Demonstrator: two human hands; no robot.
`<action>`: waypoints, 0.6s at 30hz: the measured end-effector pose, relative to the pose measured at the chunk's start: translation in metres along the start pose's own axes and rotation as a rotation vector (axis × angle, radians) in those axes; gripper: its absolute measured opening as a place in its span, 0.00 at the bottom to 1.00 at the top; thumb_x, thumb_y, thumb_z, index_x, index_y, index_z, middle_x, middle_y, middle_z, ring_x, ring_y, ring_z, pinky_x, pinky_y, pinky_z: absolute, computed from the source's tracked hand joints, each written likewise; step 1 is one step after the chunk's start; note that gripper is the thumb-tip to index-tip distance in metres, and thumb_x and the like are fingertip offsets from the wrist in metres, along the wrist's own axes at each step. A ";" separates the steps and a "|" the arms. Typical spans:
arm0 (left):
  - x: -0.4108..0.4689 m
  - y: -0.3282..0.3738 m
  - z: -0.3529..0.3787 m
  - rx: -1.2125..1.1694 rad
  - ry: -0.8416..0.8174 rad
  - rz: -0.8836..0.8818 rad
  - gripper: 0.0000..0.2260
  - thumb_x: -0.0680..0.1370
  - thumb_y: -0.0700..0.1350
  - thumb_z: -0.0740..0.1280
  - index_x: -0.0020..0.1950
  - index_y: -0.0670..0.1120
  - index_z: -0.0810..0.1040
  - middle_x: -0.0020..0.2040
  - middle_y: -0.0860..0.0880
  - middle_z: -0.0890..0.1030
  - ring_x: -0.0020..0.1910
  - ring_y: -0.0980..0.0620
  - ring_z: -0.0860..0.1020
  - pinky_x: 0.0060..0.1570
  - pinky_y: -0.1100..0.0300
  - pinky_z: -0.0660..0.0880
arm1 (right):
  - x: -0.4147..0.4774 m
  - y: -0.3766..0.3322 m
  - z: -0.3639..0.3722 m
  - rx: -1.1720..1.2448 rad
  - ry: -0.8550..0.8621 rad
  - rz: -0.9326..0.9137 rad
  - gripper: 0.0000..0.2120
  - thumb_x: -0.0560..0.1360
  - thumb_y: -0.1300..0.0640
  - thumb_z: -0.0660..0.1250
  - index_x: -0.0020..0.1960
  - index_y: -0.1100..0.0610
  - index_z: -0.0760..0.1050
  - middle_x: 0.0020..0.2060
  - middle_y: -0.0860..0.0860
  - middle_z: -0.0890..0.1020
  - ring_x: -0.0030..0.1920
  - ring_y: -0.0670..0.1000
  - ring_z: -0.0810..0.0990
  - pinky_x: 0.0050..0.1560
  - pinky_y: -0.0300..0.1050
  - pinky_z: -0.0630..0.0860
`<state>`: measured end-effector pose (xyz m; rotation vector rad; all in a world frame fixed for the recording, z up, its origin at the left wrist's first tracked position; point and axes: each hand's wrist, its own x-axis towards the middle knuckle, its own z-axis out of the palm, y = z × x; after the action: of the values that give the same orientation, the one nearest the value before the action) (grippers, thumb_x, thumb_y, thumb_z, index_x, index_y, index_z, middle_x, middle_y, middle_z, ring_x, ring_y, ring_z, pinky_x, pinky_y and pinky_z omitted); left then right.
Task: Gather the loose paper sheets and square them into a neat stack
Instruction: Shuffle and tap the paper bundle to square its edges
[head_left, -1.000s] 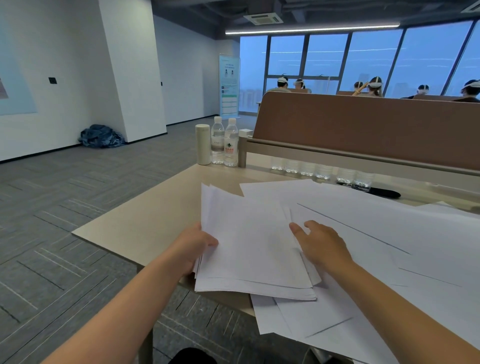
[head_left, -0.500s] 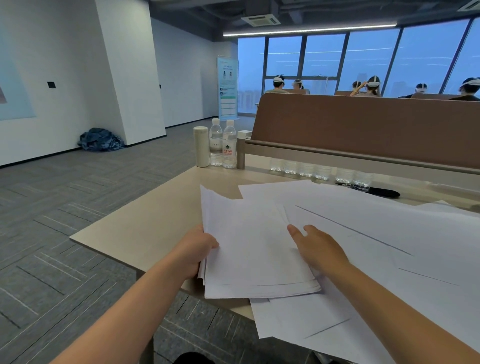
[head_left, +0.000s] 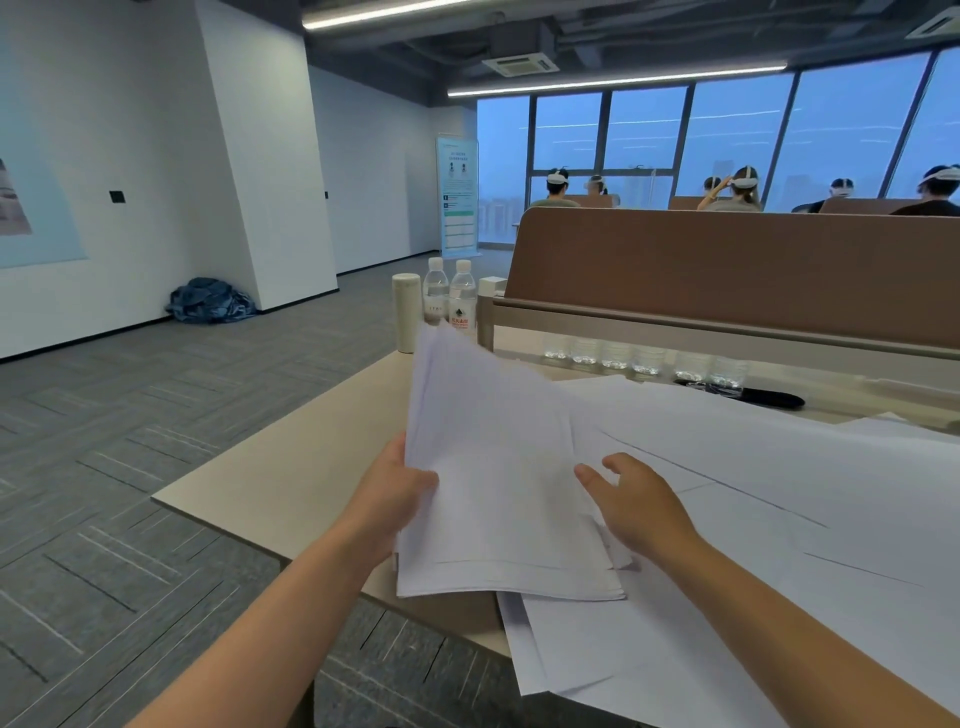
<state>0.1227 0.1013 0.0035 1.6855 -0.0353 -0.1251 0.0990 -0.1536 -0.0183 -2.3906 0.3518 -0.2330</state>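
left hand (head_left: 395, 493) grips the near-left edge of the bundle of sheets (head_left: 493, 467), thumb on top. right hand (head_left: 634, 504) is open with loose fingers at the bundle's right edge; whether it touches is unclear. half a second ago the bundle lay flat. now its far end tilts up off the desk (head_left: 270, 483), probably for tapping square, though its edges look ragged. right of the bundle, loose sheets (head_left: 779, 493) lie spread and ungathered. beyond the bundle stand a flask (head_left: 406, 312) and two bottles (head_left: 449, 301). far right of it, a black pen (head_left: 769, 399) lies below the partition (head_left: 727, 260).
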 end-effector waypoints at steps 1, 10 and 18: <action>-0.002 0.004 -0.003 -0.023 -0.003 0.023 0.24 0.67 0.34 0.63 0.61 0.51 0.76 0.54 0.48 0.84 0.51 0.44 0.83 0.52 0.48 0.80 | -0.002 -0.003 -0.002 0.018 0.011 -0.001 0.30 0.80 0.39 0.61 0.73 0.58 0.68 0.71 0.53 0.73 0.70 0.54 0.72 0.66 0.50 0.68; -0.011 0.035 -0.025 0.001 0.070 0.092 0.11 0.80 0.35 0.62 0.56 0.49 0.78 0.50 0.50 0.85 0.45 0.50 0.84 0.36 0.60 0.78 | -0.009 -0.029 -0.011 0.402 -0.035 -0.012 0.19 0.79 0.48 0.67 0.65 0.59 0.75 0.60 0.53 0.81 0.58 0.54 0.79 0.56 0.45 0.74; -0.011 0.017 -0.026 0.066 0.029 -0.062 0.14 0.80 0.35 0.61 0.60 0.51 0.76 0.51 0.49 0.83 0.49 0.46 0.83 0.43 0.54 0.78 | -0.002 -0.028 0.002 0.453 -0.140 0.127 0.03 0.73 0.61 0.71 0.47 0.58 0.80 0.46 0.55 0.86 0.47 0.58 0.84 0.55 0.56 0.81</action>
<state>0.1155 0.1263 0.0238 1.7542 0.0349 -0.1477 0.1028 -0.1316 -0.0008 -1.9188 0.3428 -0.0752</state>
